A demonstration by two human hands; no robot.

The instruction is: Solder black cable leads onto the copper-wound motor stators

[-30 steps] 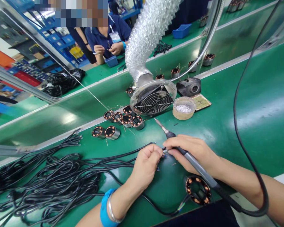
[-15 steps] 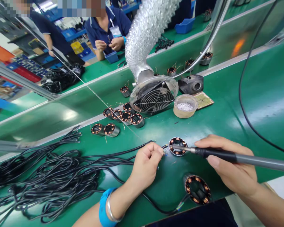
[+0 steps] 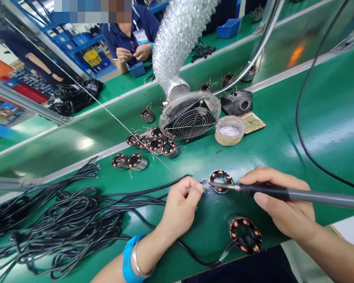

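Note:
My right hand [image 3: 286, 204] is closed around a soldering iron [image 3: 265, 190] with a grey handle and black grip. Its tip lies over a copper-wound motor stator [image 3: 220, 173] on the green bench. Left of that stator, my left hand [image 3: 183, 202] has thumb and forefinger pinched at the end of a black cable, where thin coloured wires [image 3: 205, 190] poke out. The exact tip contact is too small to make out. Nearer the bench's front edge stands a second stator [image 3: 246, 236], with a cable's coloured wires [image 3: 223, 257] beside it.
Black cables [image 3: 85, 220] pile up at left. Several stators [image 3: 137, 160] stand behind, with others on a green strip beyond. A fume-extractor fan [image 3: 191, 118] hangs above the bench near a round solder-bits dish [image 3: 230, 131]. A co-worker's hands [image 3: 132, 54] hold something small across the line.
The view shifts slightly. Stators on the strip behind the fan have slid left. The person at far left has moved left. My hands keep nearly the same pose.

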